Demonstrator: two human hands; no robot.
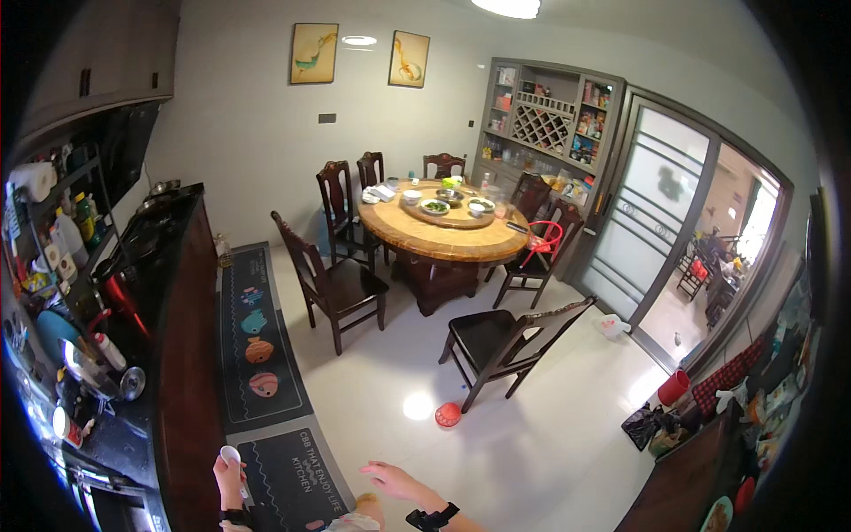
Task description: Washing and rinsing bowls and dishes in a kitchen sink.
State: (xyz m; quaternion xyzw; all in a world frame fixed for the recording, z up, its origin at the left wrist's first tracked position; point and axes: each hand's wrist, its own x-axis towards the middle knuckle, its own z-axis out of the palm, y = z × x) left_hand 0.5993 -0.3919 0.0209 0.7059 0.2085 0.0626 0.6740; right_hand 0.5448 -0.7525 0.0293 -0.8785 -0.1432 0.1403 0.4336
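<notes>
My left hand [229,479] is raised at the lower left, above the kitchen mat and close to the dark cabinet front. Its fingers are closed around a white spoon-like utensil [230,455], whose rounded end shows above the hand; its exact kind is too small to tell. My right hand [393,480] reaches across the bottom middle over the pale tiled floor. Nothing is in it, and its fingers point left, some of them apart. Under my left hand lies a dark kitchen mat [279,459] with printed lettering. A foot [367,500] shows between my hands.
A black counter [126,459] runs along the left with a pot and bottles. Ahead, a round dining table [379,226] holds dishes. One wooden chair [488,339] stands mid-floor beside a red basket-like object [447,415]. A sideboard [685,472] edges the right; a sliding door [645,206] stands partly open.
</notes>
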